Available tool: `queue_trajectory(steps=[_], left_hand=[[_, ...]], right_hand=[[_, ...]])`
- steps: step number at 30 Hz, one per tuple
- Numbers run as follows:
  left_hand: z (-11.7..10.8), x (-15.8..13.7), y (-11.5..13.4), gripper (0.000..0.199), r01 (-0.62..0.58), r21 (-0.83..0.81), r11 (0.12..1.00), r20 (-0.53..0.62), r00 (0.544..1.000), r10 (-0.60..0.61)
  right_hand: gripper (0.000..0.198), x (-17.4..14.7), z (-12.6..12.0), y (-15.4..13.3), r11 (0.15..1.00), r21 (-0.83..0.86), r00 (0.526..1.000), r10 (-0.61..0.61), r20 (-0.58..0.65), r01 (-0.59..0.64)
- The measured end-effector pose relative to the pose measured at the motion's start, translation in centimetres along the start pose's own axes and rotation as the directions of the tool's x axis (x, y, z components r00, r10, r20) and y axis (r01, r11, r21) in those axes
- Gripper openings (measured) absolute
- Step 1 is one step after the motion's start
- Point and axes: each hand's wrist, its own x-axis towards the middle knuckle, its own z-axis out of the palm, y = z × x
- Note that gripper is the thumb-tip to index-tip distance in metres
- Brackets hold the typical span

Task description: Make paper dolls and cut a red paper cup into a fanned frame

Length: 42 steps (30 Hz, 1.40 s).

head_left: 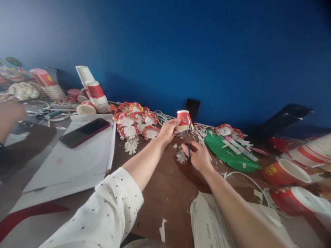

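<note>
Between the thumb and fingers of my left hand [169, 130] is a red and white paper cup [183, 118], held up above the table. Its right side shows slits, with narrow strips apart from each other. My right hand [198, 155] is closed round the handles of a pair of scissors [188, 146], their blades pointing up at the cup's lower edge. Just left of my right hand, a small white paper figure cutout [181, 157] lies on the table. The scissors' handle loops are partly hidden by my fingers.
Left of the cup sits a pile of red-fringed paper figures [134, 120]. A phone [84, 133] rests on white board [74, 165]. Stacked cups [97, 94] stand behind. Scraps and pens lie around a green sheet [230, 151]; another person's hand [11, 115] is far left.
</note>
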Motion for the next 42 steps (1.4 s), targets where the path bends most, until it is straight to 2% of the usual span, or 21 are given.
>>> queue_trajectory(steps=[10, 20, 36, 42], left_hand=[[0.9, -0.6, -0.2, 0.023, 0.017, 0.072, 0.997, -0.008, 1.0, -0.016], [1.0, -0.7, -0.2, 0.02, 0.014, 0.078, 0.997, 0.006, 1.0, -0.015], [1.2, -0.9, -0.2, 0.023, 0.021, 0.071, 0.997, 0.017, 1.0, -0.023], [1.1, -0.6, -0.4, 0.022, 0.014, 0.073, 0.997, 0.023, 1.0, -0.016]], right_hand=[[0.035, 0.0, -0.2, 0.2, 0.996, -0.077, 0.999, -0.038, -0.03, 0.035], [0.033, -0.1, -0.2, 0.1, 0.996, -0.075, 0.998, -0.045, -0.049, 0.041], [0.035, -0.4, -0.2, -0.4, 0.965, -0.231, 0.984, -0.151, -0.09, 0.127], [0.03, -0.3, 0.0, 0.0, 0.965, -0.225, 0.982, -0.16, -0.101, 0.135]])
